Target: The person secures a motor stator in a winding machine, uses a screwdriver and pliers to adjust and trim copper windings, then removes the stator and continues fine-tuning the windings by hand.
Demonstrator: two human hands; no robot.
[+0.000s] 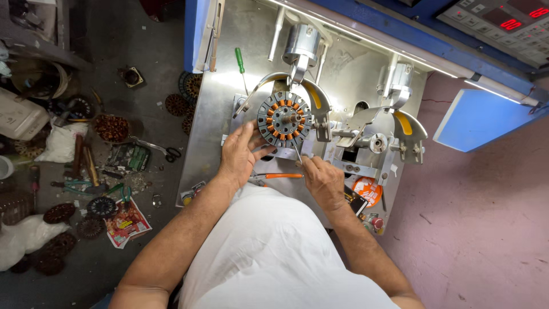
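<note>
A round motor stator [284, 119] with orange-wound teeth sits mounted on the left spindle of a steel winding machine [354, 80]. My left hand [239, 153] rests against the stator's lower left edge, fingers spread on its rim. My right hand [323, 178] is closed around a thin metal tool [297, 154] whose tip points up at the stator's lower right side. Below my hands, an orange-handled tool [283, 175] lies on the plate. A curved metal guide with a yellow strip [311, 94] arches over the stator.
A second winding station [394, 123] with an empty spindle stands to the right. A green screwdriver [239, 60] lies on the plate. On the floor at left lie scissors [163, 151], pliers, a circuit board [128, 157] and several wound stators [57, 214]. A control panel [506, 23] shows red digits.
</note>
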